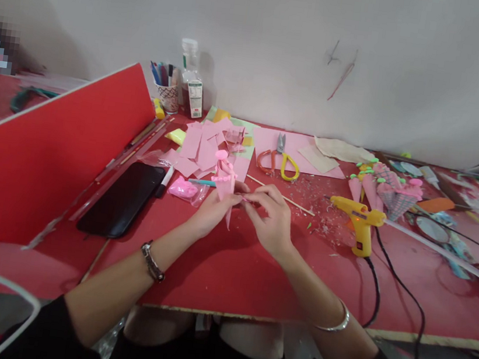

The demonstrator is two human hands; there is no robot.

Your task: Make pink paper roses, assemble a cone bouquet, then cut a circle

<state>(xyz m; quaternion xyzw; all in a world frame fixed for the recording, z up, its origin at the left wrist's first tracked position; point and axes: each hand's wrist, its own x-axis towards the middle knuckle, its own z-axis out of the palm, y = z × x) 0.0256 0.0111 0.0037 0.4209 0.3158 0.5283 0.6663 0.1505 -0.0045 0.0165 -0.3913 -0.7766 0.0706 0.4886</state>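
Both hands, left hand (213, 208) and right hand (272, 219), have their fingers clamped on a pink paper figure (224, 180) above the middle of the red surface (227, 272).

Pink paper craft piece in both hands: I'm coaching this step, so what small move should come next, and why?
Probably reach the right hand for the yellow glue gun: both hands pinch the pink paper piece, and the gun stands just to the right.
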